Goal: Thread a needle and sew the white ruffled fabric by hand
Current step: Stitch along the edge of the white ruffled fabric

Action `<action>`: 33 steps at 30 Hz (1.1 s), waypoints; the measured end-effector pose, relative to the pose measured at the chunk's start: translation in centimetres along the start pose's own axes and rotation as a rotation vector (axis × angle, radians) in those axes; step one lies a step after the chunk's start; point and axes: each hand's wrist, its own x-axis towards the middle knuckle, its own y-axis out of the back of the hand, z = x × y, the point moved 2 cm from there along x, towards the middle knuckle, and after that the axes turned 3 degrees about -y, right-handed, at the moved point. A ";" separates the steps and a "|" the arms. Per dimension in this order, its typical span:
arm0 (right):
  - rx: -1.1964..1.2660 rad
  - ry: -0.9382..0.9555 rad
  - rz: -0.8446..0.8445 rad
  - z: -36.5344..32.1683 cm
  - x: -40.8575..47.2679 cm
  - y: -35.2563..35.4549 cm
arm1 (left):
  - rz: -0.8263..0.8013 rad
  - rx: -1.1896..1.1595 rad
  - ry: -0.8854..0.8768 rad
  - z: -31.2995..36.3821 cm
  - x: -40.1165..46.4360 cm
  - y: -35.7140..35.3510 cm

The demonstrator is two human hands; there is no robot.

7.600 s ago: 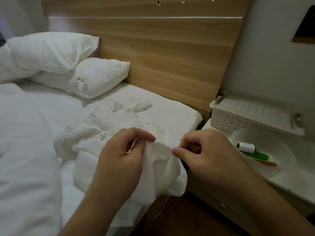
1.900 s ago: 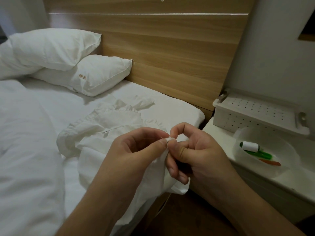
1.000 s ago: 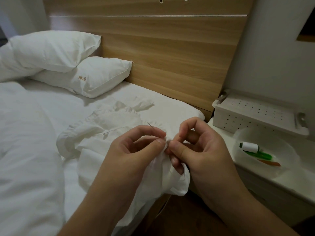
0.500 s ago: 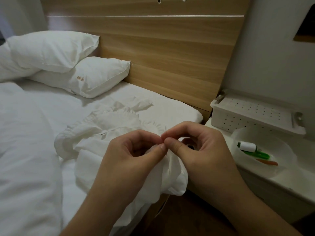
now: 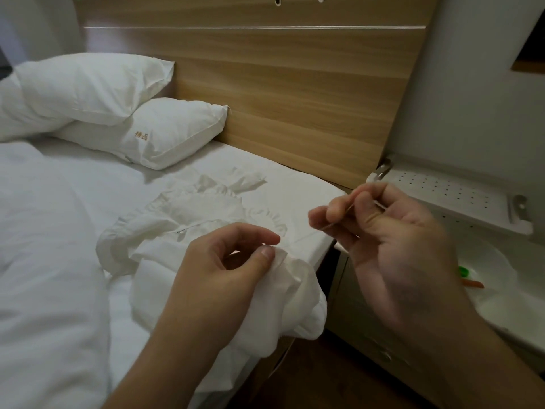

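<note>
Left hand (image 5: 224, 278) pinches a fold of the white ruffled fabric (image 5: 206, 219) lying on the bed (image 5: 73, 178). Right hand (image 5: 380, 240) pinches the needle (image 5: 342, 215), raised just beside the fabric; thread (image 5: 300, 236) links both.

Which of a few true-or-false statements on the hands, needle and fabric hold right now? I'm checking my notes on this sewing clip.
1. The left hand pinches the white ruffled fabric. True.
2. The right hand holds the needle away from the fabric. True.
3. The fabric lies on the nightstand. False: it lies on the bed, partly hanging over its edge.
4. The two pillows lie side by side, apart. False: one rests on the other.
</note>
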 end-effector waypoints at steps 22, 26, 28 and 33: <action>-1.080 0.030 -0.084 1.1 0.6 1.9 | 0.172 0.003 -0.085 -0.8 0.5 0.9; -0.908 0.122 -0.039 0.7 0.4 1.6 | 0.154 -0.045 -0.084 -0.4 0.4 1.1; -0.783 0.103 -0.095 0.6 0.0 1.0 | 0.104 -0.079 -0.080 0.0 0.3 1.0; -0.637 -0.037 -0.296 1.8 -0.9 -0.8 | -0.001 -0.166 -0.080 0.5 0.0 0.7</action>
